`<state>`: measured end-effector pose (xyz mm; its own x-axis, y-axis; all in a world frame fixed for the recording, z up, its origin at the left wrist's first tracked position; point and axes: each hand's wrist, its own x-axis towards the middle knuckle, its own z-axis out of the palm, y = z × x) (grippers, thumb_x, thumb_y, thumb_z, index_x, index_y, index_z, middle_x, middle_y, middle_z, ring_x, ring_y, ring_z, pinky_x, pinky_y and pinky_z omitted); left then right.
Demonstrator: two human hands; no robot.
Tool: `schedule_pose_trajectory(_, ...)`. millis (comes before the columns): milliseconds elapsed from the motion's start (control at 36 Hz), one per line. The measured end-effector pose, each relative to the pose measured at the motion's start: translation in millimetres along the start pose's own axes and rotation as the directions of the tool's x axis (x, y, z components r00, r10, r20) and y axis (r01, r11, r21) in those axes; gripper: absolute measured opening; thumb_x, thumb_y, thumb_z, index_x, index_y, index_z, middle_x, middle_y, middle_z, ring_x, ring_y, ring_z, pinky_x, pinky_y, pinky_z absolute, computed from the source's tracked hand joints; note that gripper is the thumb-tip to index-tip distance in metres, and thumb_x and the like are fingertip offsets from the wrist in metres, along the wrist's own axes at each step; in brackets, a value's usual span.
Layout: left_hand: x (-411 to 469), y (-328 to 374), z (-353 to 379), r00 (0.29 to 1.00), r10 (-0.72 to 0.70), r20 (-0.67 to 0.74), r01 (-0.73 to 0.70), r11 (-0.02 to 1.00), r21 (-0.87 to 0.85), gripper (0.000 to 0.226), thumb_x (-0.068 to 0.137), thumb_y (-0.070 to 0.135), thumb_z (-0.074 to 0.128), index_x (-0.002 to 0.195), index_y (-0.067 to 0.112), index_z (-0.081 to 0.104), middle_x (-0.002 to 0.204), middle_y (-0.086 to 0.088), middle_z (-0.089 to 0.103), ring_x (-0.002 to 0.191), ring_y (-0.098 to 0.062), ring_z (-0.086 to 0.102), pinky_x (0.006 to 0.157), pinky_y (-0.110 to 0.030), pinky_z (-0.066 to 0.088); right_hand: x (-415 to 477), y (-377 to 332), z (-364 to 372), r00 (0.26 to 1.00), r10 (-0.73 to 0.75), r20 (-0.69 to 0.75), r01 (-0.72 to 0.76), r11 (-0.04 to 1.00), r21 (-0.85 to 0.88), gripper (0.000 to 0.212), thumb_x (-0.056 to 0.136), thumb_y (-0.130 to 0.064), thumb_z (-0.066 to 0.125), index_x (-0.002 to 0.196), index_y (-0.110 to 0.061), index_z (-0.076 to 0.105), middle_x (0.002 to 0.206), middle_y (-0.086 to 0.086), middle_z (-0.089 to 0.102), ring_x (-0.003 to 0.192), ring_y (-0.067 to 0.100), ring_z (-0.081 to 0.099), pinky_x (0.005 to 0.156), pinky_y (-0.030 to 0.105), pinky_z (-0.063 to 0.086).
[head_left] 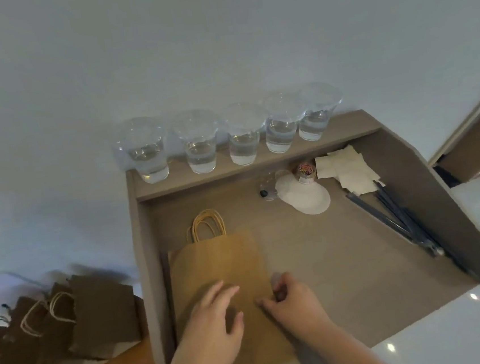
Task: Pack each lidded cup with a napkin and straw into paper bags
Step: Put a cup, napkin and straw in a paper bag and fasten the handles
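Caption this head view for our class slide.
Left hand rests on, right hand pinches a flat paper bag; five cups behind.

Both forearms reach forward side by side. The left grip (214, 318) lies flat, fingers spread; the right grip (292, 300), just beside it, curls, pinching the paper bag (226, 260) at its right edge.

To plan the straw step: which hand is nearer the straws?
Right. The right hand is at the paper bag edge toward the straws; the left hand rests farther left on it.
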<state>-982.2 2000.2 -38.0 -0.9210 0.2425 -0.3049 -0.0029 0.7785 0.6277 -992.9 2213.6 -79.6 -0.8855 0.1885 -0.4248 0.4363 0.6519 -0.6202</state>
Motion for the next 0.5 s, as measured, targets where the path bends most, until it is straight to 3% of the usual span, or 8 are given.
schedule_pose_trajectory(111, 10, 2, 10, 1.0, -0.027, 0.007, 0.026, 0.993, 0.118, 0.058, 0.098, 0.056, 0.052, 0.153, 0.043, 0.042, 0.167, 0.017, 0.028, 0.151, -0.017, 0.032, 0.126, -0.038, 0.03, 8, 4, 0, 1.0, -0.004, 0.006, 0.004, 0.999, 0.034, 0.041, 0.078, -0.049, 0.09, 0.09, -0.026, 0.058, 0.08, -0.006, 0.068, 0.07, 0.002, 0.063, 0.054, 0.014, 0.041)
schedule_pose_trajectory(278, 8, -3, 14, 0.999, -0.049, 0.012, 0.048, 0.993, 0.11, 0.065, 0.096, 0.06, 0.052, 0.157, 0.044, 0.035, 0.168, 0.02, 0.026, 0.154, -0.007, 0.025, 0.126, -0.031, 0.024, 33, -13, -6, 0.998, -0.049, 0.031, 0.045, 0.992, 0.117, 0.045, 0.074, -0.05, 0.093, 0.091, -0.026, 0.059, 0.079, -0.005, 0.068, 0.069, 0.003, 0.064, 0.056, 0.015, 0.045)
schedule_pose_trajectory(417, 3, 12, 27, 0.992, -0.068, 0.111, 0.044, 0.977, 0.209, 0.074, 0.094, 0.059, 0.048, 0.161, 0.05, 0.017, 0.172, 0.022, 0.013, 0.161, -0.012, 0.009, 0.13, -0.048, 0.016, 65, -25, -6, 0.989, -0.068, 0.134, 0.058, 0.995, 0.075, 0.045, 0.073, -0.056, 0.09, 0.093, -0.028, 0.061, 0.088, -0.007, 0.071, 0.079, 0.007, 0.066, 0.061, 0.022, 0.045)
schedule_pose_trajectory(500, -1, 23, 42, 0.994, -0.089, 0.069, 0.07, 0.966, 0.247, 0.072, 0.093, 0.058, 0.047, 0.16, 0.049, 0.021, 0.172, 0.024, 0.014, 0.16, -0.007, 0.007, 0.131, -0.045, 0.009, 79, -25, -9, 0.985, -0.045, 0.164, 0.039, 0.999, 0.037, 0.052, 0.073, -0.057, 0.091, 0.094, -0.027, 0.054, 0.086, -0.008, 0.067, 0.073, 0.002, 0.06, 0.051, 0.015, 0.036)
